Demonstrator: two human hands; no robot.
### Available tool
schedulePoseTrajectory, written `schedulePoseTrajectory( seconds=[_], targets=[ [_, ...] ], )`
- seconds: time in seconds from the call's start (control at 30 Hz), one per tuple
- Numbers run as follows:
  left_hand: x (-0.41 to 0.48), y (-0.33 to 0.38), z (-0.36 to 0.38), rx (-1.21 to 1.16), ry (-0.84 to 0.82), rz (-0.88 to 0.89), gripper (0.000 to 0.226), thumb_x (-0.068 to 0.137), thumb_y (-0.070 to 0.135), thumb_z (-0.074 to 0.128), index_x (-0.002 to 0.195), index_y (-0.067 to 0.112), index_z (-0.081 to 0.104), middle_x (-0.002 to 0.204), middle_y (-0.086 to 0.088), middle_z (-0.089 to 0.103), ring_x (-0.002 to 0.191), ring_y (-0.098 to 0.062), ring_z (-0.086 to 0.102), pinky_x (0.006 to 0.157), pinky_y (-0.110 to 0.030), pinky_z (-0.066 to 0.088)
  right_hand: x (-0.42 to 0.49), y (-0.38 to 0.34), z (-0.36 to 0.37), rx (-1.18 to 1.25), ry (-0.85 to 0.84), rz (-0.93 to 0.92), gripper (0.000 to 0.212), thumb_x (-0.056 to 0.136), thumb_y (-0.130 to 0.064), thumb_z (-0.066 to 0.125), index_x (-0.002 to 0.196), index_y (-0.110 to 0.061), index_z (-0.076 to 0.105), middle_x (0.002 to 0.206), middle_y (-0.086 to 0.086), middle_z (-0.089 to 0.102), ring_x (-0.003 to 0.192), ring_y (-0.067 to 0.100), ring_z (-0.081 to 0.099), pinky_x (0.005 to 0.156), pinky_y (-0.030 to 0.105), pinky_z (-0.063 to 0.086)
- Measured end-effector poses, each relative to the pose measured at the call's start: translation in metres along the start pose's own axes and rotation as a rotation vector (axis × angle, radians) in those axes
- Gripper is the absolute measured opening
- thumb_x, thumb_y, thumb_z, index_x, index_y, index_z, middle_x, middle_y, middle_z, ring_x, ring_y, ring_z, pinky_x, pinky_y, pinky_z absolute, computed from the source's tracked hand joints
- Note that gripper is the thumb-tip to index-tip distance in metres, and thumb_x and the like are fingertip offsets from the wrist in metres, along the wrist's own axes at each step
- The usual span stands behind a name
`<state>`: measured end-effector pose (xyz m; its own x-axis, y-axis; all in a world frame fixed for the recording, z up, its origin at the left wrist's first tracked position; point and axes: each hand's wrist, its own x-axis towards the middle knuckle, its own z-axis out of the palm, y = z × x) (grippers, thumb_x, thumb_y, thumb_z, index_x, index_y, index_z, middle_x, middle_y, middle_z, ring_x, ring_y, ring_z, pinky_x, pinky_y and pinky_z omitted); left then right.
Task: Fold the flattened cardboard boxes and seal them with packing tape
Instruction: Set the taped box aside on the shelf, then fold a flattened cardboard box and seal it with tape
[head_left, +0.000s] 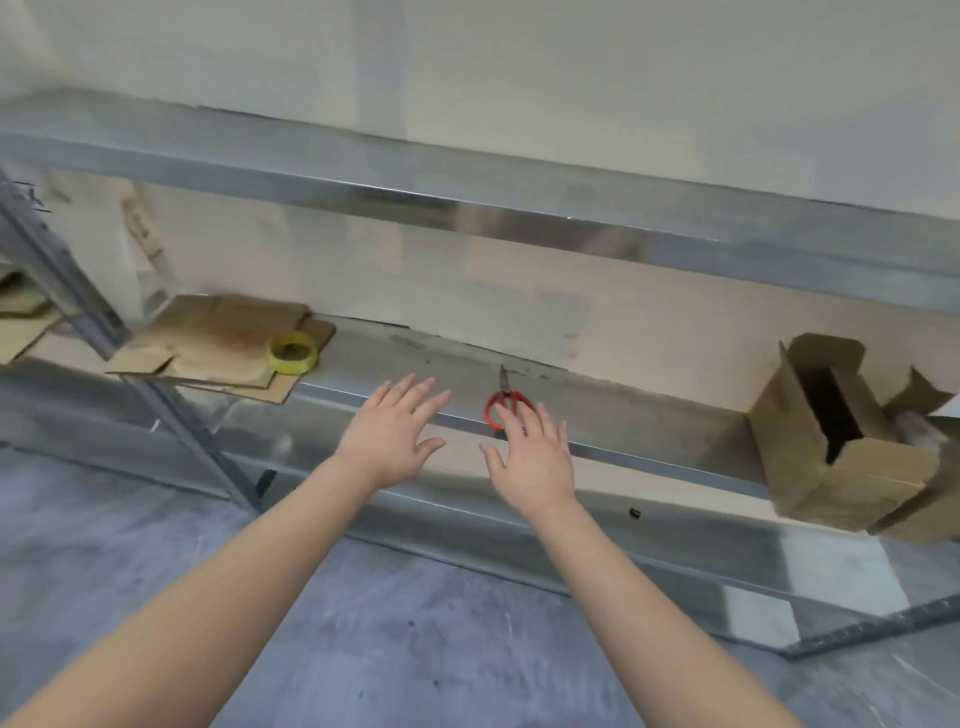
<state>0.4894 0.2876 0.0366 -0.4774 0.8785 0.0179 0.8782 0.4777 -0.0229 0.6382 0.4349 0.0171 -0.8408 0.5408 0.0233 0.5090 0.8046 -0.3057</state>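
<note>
Left hand and right hand both hovered above the front edge of the metal shelf, palms down, fingers straight and spread, holding nothing.

Far left, the stack of flattened cardboard boxes lay on the shelf, its near corner hanging over the edge. The yellow tape roll sat on the stack's right end, so you could not pull the top sheet without dealing with it. The stack was well to the left of your left hand, and that hand was the one to send.

By my read, the step was fetching a flat box. You needed to move the roll onto bare shelf first, then grip the top sheet alone at the overhanging corner and slide it toward you, or the sheets under it would drag along.

The red-handled scissors lay just past your right fingertips, blade pointing at the wall. Whether you touched them could not be told. You did best to leave them until the tape needed cutting.

Far right, an opened cardboard box stood with its flaps up and unsealed.
</note>
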Motion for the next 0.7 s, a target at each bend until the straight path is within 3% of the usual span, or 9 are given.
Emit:
schedulePoseTrajectory(
  seconds=[0.1,0.23,0.4,0.57,0.7],
  targets=[
    [-0.023,-0.072,-0.001,0.012,0.009,-0.053,0.066,0.095,0.058,0.027,0.153,0.029,0.015,0.160,-0.001,0.016,0.148,-0.024,0.011,0.120,-0.040,0.008,0.024,-0.071,0.016,-0.014,-0.035,-0.064,0.061,0.099,-0.052,0.035,0.154,-0.031,0.020,0.161,0.004,0.021,0.150,0.023,0.007,0.121,0.046,0.002],
    [-0.044,-0.154,0.002,-0.018,0.010,-0.150,0.080,0.082,0.065,0.009,0.151,0.027,0.025,0.157,-0.004,0.026,0.145,-0.027,0.021,0.117,-0.043,0.015,0.060,-0.148,0.041,0.009,-0.094,-0.150,0.060,0.099,-0.051,0.034,0.154,-0.032,0.018,0.162,0.003,0.017,0.151,0.023,0.004,0.121,0.045,-0.002],
    [-0.051,-0.265,0.022,-0.049,0.007,-0.282,0.063,0.096,0.056,0.035,0.152,0.030,0.021,0.159,0.001,0.020,0.144,-0.024,0.021,0.118,-0.040,0.016,0.118,-0.233,0.082,0.054,-0.127,-0.211,0.060,0.099,-0.050,0.035,0.154,-0.032,0.018,0.162,0.003,0.018,0.151,0.022,0.005,0.122,0.046,0.001],
    [-0.049,-0.366,0.039,-0.093,-0.048,-0.401,0.076,0.086,0.069,0.013,0.152,0.033,0.015,0.160,0.003,0.018,0.144,-0.022,0.023,0.116,-0.038,0.019,0.181,-0.298,0.127,0.113,-0.180,-0.215,0.060,0.100,-0.048,0.037,0.154,-0.032,0.019,0.162,0.002,0.019,0.150,0.022,0.007,0.123,0.044,0.002],
    [-0.049,-0.437,0.052,-0.111,-0.070,-0.422,0.076,0.086,0.069,0.013,0.152,0.031,0.018,0.159,0.003,0.022,0.144,-0.023,0.023,0.116,-0.038,0.021,0.219,-0.338,0.160,0.160,-0.198,-0.186,0.059,0.100,-0.046,0.038,0.154,-0.029,0.021,0.160,0.003,0.023,0.148,0.023,0.013,0.122,0.039,0.012]
  ],
)
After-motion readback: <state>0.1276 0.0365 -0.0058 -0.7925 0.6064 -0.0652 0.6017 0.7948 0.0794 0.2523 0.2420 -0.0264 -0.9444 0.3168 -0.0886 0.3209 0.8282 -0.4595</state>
